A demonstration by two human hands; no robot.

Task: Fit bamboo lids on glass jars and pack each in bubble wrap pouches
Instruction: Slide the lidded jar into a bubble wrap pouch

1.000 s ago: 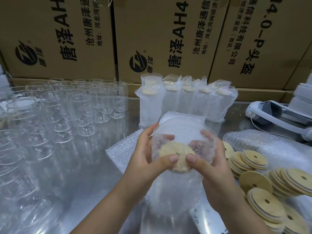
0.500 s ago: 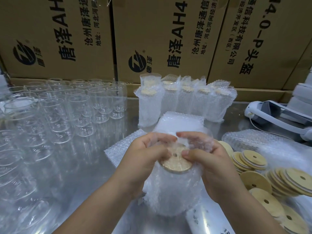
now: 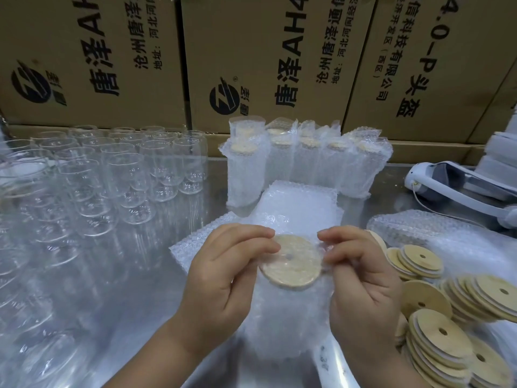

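Your left hand (image 3: pixel 221 278) and right hand (image 3: pixel 361 281) pinch the pouch (image 3: pixel 285 331) beside the lid (image 3: pixel 291 261); its long axis seemingly runs upright between them.

Matt bamboo lid (image 3: pixel 291 264) under bubbly clear plastic pouch (image 3: pixel 285 317) — glossy metal table (image 3: pixel 134 317).

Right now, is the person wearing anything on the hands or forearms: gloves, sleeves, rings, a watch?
No. The left hand and right hand are bare: no gloves, no rings. Both forearms are uncovered down to the picture's lower edge, with no sleeve, watch or band showing.
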